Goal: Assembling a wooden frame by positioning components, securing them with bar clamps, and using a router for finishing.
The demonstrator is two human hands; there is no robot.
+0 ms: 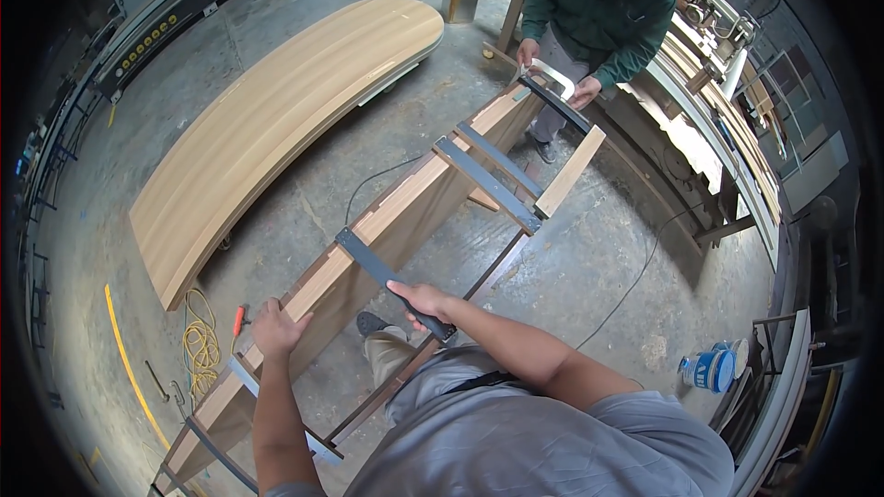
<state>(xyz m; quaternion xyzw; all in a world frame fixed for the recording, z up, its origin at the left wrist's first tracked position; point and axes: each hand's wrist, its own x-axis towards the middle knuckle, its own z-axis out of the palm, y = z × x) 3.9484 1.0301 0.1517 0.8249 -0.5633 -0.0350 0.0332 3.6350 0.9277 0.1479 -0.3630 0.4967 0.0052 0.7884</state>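
A long wooden panel (pixel 313 290) stands on edge, running from lower left to upper right, with dark crossbars lying across it. My left hand (pixel 279 327) rests on its top edge, thumb spread and fingers over the far side. My right hand (pixel 421 302) is closed round the near end of a dark grey bar (pixel 370 260), whose far end lies on the panel's top edge. Two more grey bars (pixel 488 186) cross farther up. At the far end, a person in a green shirt (pixel 603 9) holds a pale C-shaped clamp (pixel 555 76) beside a black bar.
A long curved wooden tabletop (pixel 295 120) lies to the left. Below it are a yellow cord coil (pixel 200 340) and a red-handled tool (pixel 238 319). Timber fills a bench (pixel 709 97) on the right. Blue-and-white buckets (pixel 711 370) stand at lower right; a metal tin (pixel 459 2) stands behind.
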